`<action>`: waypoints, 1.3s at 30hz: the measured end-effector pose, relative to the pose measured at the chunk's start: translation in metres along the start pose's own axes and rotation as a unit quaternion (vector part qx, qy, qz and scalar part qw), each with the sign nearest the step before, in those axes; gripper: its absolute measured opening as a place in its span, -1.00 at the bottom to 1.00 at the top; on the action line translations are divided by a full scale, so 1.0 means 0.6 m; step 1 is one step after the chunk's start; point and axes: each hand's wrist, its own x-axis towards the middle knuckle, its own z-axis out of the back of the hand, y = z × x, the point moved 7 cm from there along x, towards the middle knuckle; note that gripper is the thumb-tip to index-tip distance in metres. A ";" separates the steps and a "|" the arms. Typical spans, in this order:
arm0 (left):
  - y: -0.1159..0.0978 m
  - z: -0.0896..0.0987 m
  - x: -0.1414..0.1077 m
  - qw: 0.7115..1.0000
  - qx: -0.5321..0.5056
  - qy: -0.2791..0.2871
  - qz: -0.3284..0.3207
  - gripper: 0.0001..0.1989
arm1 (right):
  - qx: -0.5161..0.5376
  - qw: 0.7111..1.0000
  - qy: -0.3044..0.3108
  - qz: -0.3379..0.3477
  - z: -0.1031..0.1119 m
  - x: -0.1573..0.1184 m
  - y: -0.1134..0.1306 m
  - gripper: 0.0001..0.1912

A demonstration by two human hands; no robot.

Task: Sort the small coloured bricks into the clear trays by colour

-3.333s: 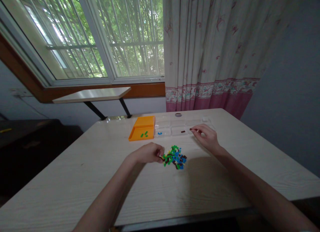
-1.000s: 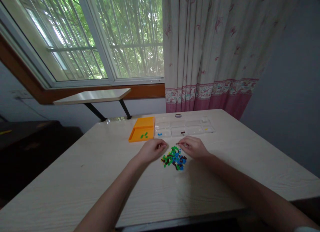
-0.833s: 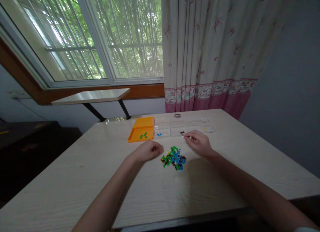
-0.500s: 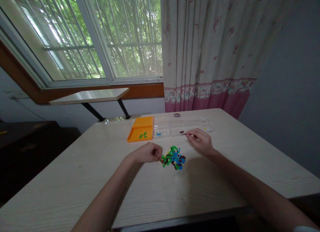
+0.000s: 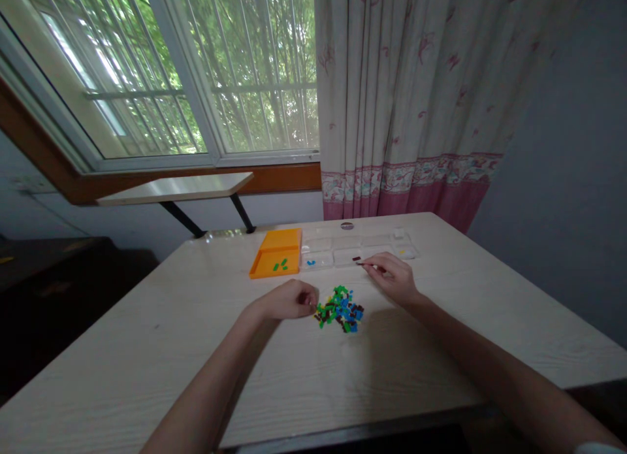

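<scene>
A heap of small green, blue, yellow and dark brown pieces lies on the table. My left hand touches the heap's left edge, its fingers curled together; what they pinch, if anything, is too small to name. Behind the heap, my right hand pinches a small dark piece at the front of a clear divided tray. Inside the tray are a dark brown piece, blue pieces and something yellow. Several green pieces rest in the open orange box left of the tray.
The pale wooden table extends around both forearms. A round dark disc is set near its back edge. A small raised shelf stands at the back left, below the window. A curtain hangs behind the table.
</scene>
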 end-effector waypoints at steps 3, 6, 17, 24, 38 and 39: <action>-0.004 0.000 -0.002 1.000 -0.002 0.010 0.003 -0.90 | 0.007 1.000 -0.003 0.002 0.001 0.000 -0.001 -0.89; -0.009 0.000 -0.004 1.000 -0.003 0.024 0.002 -0.86 | 0.009 1.000 0.012 -0.003 0.001 0.002 -0.004 -0.88; -0.005 -0.002 -0.003 0.999 0.017 0.034 -0.002 -0.79 | -0.148 0.969 0.168 -0.106 -0.052 0.011 -0.084 -0.86; -0.006 -0.003 0.000 0.999 0.026 0.031 -0.011 -0.83 | -0.209 0.943 0.217 -0.141 -0.089 0.033 -0.114 -0.82; -0.007 -0.009 0.003 0.999 0.001 0.026 -0.030 -0.90 | -0.114 0.964 0.226 -0.079 -0.093 -0.015 -0.051 -0.83; -0.007 -0.009 0.003 0.999 0.001 0.025 -0.029 -0.91 | -0.109 0.965 0.229 -0.073 -0.095 -0.020 -0.045 -0.83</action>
